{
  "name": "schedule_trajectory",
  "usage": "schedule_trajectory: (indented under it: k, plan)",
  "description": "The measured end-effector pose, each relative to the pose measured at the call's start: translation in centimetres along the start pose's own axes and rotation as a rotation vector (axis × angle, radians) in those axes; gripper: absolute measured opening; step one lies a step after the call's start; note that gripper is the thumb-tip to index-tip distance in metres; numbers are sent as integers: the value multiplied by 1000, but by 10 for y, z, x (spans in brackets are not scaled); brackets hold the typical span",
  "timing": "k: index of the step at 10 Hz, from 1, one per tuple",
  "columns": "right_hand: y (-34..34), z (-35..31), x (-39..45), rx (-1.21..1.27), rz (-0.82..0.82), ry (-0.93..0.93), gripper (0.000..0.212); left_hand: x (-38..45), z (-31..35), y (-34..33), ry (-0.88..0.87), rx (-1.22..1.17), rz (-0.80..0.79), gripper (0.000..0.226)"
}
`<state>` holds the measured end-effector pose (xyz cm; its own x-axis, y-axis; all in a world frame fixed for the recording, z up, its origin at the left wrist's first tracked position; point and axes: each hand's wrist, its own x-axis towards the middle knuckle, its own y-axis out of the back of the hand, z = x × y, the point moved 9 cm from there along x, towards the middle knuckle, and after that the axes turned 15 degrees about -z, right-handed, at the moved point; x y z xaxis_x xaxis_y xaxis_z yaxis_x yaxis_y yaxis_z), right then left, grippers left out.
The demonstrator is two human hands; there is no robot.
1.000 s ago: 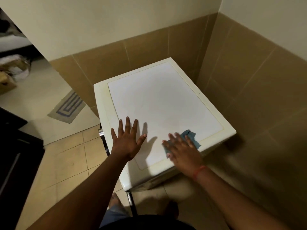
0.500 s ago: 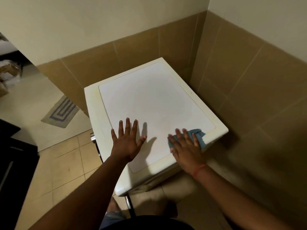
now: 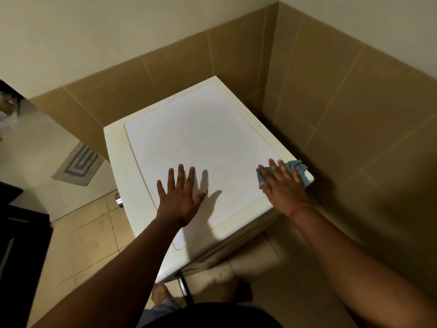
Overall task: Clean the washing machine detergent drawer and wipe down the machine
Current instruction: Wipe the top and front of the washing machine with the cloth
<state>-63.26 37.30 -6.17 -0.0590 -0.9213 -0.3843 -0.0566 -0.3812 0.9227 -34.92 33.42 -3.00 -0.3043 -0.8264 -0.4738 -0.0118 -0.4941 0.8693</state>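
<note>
The white washing machine (image 3: 201,138) stands in a tiled corner, seen from above, so only its flat top and a strip of its front show. My left hand (image 3: 179,197) lies flat on the near part of the top, fingers spread. My right hand (image 3: 281,185) presses a blue cloth (image 3: 300,169) flat against the top's right front corner, fingers straight. Most of the cloth is hidden under the hand. The detergent drawer is not in view.
Brown tiled walls (image 3: 343,114) close in behind and right of the machine. A striped mat (image 3: 79,164) lies on the floor to the left, and dark furniture (image 3: 19,245) stands at the far left. A metal knob (image 3: 118,199) juts from the machine's left front.
My right hand has slid the blue cloth to the right along the front of the top, out to the corner. My left hand has stayed flat in place.
</note>
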Motion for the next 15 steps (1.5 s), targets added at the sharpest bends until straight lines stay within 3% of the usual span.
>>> schedule_trajectory:
  k: [1, 2, 3, 4, 5, 7, 8, 9, 11, 12, 14, 15]
  plan:
    - [-7, -21, -5, -24, 18, 44, 57, 1, 4, 0, 11, -4, -7, 76]
    - [-2, -15, -6, -75, 18, 219, 57, 4, 8, 3, 15, -1, -4, 74]
    - [8, 26, 7, -6, 46, 16, 65, 6, 9, 7, 15, 9, 1, 72]
    - [5, 2, -1, 29, 85, 46, 67, 8, 11, 9, 15, -2, 13, 72]
    - [0, -5, -9, 36, 76, 265, 62, 10, 15, 10, 12, 0, 13, 72]
    - [17, 36, 18, 15, 116, 90, 45, 10, 16, 9, 5, 19, 11, 71]
    - [7, 24, 16, -74, 40, 210, 64, 10, 20, 7, 7, 19, -2, 71]
    - [15, 33, 26, -15, -9, 282, 57, 10, 26, 6, -16, 18, -1, 71]
    - [22, 22, 42, 89, 44, -10, 56, 7, 30, 3, -29, 12, 2, 70]
    - [21, 3, 39, 24, -3, 168, 55, 4, 30, 1, -35, 4, -1, 70]
    - [26, 17, 45, 130, 15, -26, 55, -2, 31, 0, -43, -7, 5, 70]
    - [9, -37, 11, 80, 14, 238, 54, -5, 23, -3, -40, -20, 1, 70]
